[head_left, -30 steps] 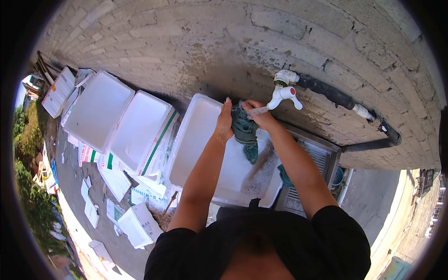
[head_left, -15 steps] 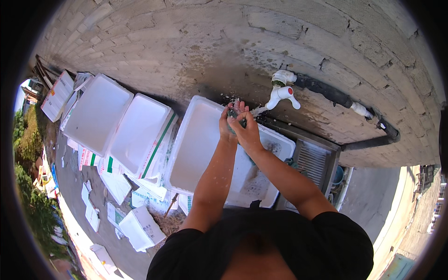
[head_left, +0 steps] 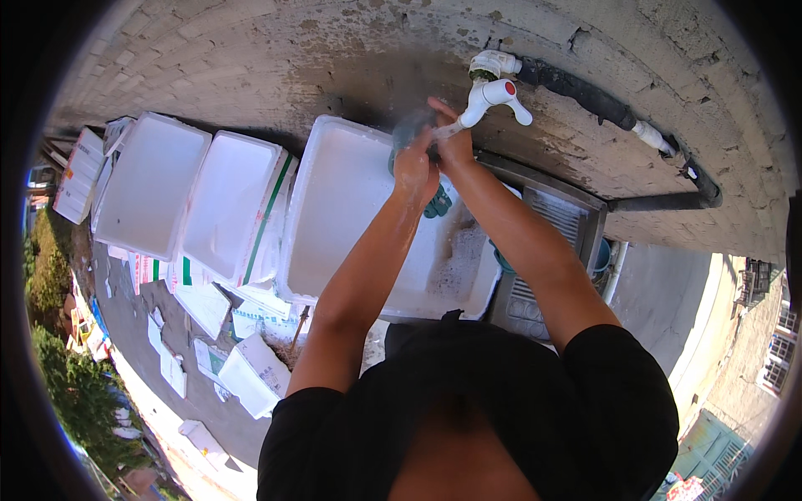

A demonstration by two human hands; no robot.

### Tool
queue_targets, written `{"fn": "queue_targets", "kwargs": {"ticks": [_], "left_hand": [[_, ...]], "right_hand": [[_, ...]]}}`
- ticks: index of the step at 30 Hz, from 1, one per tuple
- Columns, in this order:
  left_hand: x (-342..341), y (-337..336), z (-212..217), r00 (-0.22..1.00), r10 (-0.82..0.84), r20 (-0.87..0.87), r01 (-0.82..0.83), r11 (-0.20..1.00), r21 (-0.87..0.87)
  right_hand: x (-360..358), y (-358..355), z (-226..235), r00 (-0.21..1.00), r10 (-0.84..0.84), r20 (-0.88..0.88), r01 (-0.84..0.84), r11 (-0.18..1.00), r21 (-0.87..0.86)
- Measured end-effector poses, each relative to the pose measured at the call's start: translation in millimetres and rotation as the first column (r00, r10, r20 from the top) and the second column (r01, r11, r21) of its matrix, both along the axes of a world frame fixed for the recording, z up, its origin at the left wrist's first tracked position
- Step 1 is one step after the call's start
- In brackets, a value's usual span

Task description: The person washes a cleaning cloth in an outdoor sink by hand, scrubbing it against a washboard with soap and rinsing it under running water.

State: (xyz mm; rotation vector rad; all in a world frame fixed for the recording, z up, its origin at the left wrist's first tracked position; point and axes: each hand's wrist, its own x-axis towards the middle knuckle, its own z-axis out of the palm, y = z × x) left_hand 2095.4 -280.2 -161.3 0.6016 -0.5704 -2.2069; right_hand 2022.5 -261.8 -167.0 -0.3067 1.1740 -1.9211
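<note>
My left hand (head_left: 415,171) and my right hand (head_left: 456,147) are pressed together just below the spout of a white tap (head_left: 489,93) with a red dot on its handle. Between them they grip a dark green cloth (head_left: 437,203); one end hangs below the hands and another part is blurred above the left hand. The hands are over the far right corner of a big white foam box (head_left: 338,209) that holds some suds.
A dark pipe (head_left: 576,88) runs from the tap along the brick wall (head_left: 251,58). A metal grated stand (head_left: 547,242) and a teal bucket (head_left: 600,255) are to the right. Two more white foam boxes (head_left: 154,184) (head_left: 234,209) and scattered foam lids lie to the left.
Both hands have moved up with the cloth, from over the box to right under the tap's spout, and are closer together.
</note>
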Motion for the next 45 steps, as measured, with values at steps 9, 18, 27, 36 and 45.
{"fn": "queue_targets", "kwargs": {"ticks": [9, 18, 27, 36, 45], "left_hand": [[2.0, -19.9, 18.1, 0.997, -0.046, 0.055, 0.047, 0.999, -0.022], [-11.7, -43.0, 20.1, 0.98, 0.198, 0.029, -0.198, 0.944, 0.264], [9.7, -70.3, -36.2, 0.94, 0.045, -0.339, 0.172, 0.796, 0.581], [52.1, -74.5, -134.9, 0.956, 0.066, -0.285, 0.187, 0.612, 0.769], [50.6, -26.9, -25.5, 0.673, -0.345, 0.654, 0.643, 0.711, -0.287]], "right_hand": [[11.5, 6.3, -28.1, 0.957, -0.09, -0.275, 0.084, 0.996, -0.033], [48.1, 7.1, 5.2, 0.902, -0.276, -0.331, 0.249, 0.961, -0.121], [21.1, 30.7, 47.6, 0.998, 0.061, -0.034, -0.039, 0.893, 0.448], [-30.2, 95.8, 21.0, 0.64, 0.685, -0.35, -0.567, 0.727, 0.387], [-27.4, 44.2, -27.9, 0.407, 0.455, -0.792, -0.002, 0.867, 0.498]]}}
